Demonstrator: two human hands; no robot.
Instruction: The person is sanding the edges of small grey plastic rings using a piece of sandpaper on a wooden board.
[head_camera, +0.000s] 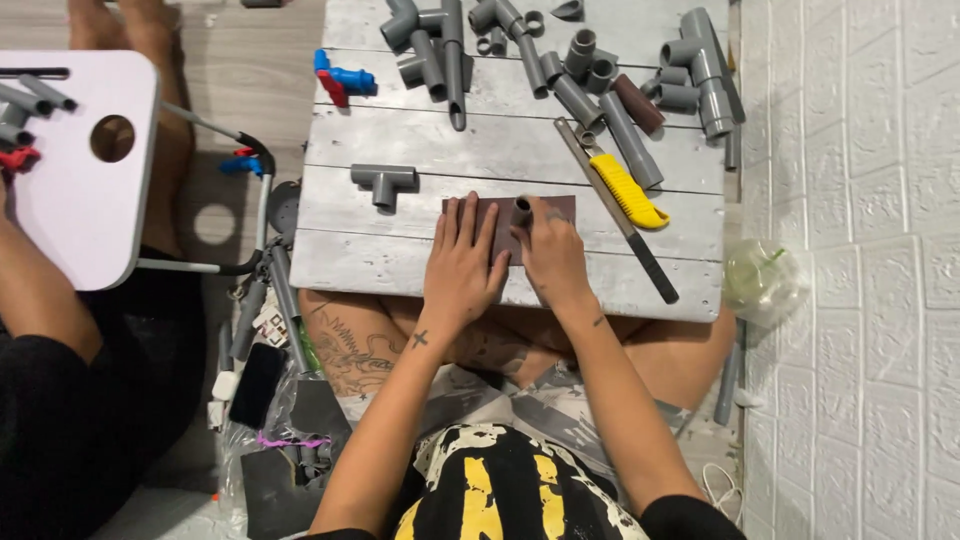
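Observation:
A dark brown sheet of sandpaper (560, 207) lies near the front of a grey wooden board (500, 150). My left hand (462, 262) presses flat on the sheet's left half, fingers spread. My right hand (553, 255) grips a short grey pipe piece (521, 211) and holds it upright with its end down on the sandpaper. A grey T-shaped pipe fitting (384, 180) lies to the left of my left hand.
A yellow-handled saw (618, 200) lies diagonally at the right. Several grey pipes and fittings (570, 70) crowd the board's far side, with a blue and red valve (343, 80). Another person sits at left by a white folding table (85, 190). A white wall (860, 250) runs along the right.

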